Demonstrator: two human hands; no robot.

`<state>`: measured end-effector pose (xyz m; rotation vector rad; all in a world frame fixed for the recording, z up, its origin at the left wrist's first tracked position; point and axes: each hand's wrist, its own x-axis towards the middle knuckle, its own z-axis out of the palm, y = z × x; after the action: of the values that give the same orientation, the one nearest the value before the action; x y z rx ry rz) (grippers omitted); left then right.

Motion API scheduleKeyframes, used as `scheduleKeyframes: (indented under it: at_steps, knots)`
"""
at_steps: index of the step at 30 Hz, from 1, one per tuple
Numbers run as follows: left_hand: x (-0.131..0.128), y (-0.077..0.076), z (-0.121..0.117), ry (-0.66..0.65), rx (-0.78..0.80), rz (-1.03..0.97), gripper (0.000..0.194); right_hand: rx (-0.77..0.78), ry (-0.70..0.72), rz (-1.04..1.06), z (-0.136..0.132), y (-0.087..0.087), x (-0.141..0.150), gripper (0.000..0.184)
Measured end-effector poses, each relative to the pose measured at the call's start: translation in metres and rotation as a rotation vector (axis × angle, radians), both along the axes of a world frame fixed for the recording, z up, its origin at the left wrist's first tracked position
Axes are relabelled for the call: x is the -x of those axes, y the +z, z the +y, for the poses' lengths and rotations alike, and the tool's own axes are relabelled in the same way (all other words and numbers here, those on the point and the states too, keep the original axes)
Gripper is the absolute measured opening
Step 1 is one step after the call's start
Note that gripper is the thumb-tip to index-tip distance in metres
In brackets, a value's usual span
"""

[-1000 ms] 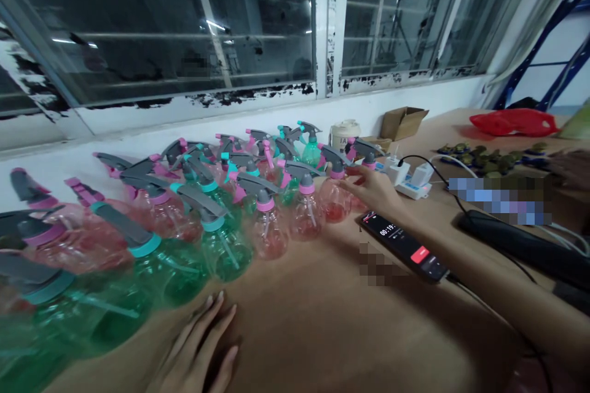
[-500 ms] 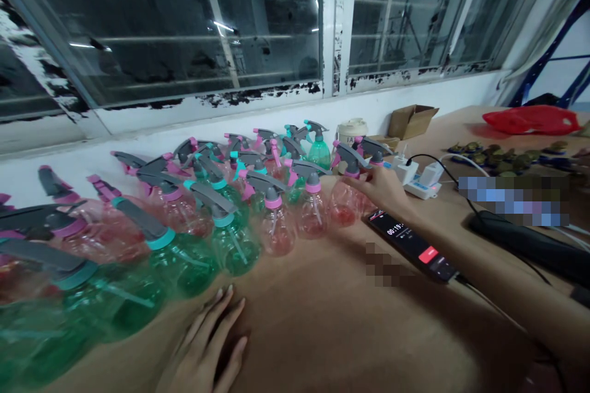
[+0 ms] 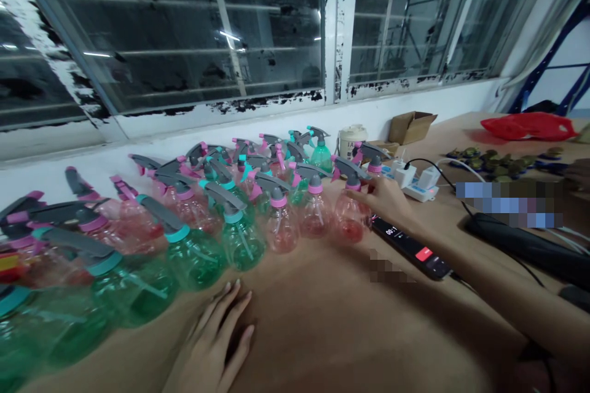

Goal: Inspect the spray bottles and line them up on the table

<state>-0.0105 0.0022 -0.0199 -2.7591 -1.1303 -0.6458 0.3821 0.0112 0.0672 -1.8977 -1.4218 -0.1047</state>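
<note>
Several pink and green spray bottles [image 3: 239,221] with grey triggers stand in rows on a brown table [image 3: 332,319] under a window. My right hand [image 3: 385,199] reaches out and wraps its fingers round a pink spray bottle [image 3: 350,212] at the right end of the front row. My left hand [image 3: 214,338] lies flat on the table, fingers stretched out, just in front of a green bottle [image 3: 193,252]. It holds nothing.
A black phone [image 3: 412,249] with a running timer lies beside my right wrist, cabled. Behind it sit a white power strip [image 3: 417,181], a cardboard box [image 3: 410,126] and a white jar [image 3: 351,138]. Small dark caps [image 3: 498,159] and a red bag [image 3: 530,126] lie far right.
My right hand has closed on the pink bottle at the row's right end and drawn it slightly nearer. The left hand stays flat. The view shifted a little.
</note>
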Motion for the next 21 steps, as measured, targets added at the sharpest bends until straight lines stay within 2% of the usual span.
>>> scheduleKeyframes:
  at_steps: [4,9,13,18,21]
  knots:
    - [-0.001,0.004,-0.002,0.008,-0.026,0.023,0.039,-0.001,0.02,0.038,-0.016,0.001,0.006,0.036]
    - [-0.003,0.003,-0.002,0.006,-0.038,0.075,0.038,-0.013,0.075,0.075,-0.059,-0.003,0.033,0.04]
    - [-0.006,0.005,-0.003,-0.003,-0.044,0.087,0.038,-0.047,0.282,0.106,-0.089,-0.005,0.072,0.03]
    - [-0.009,0.01,-0.008,-0.006,-0.058,0.084,0.037,-0.081,0.553,0.156,-0.101,0.0,0.112,0.022]
    - [-0.012,0.011,-0.01,-0.007,-0.037,0.092,0.035,-0.071,0.64,0.158,-0.101,0.0,0.122,0.033]
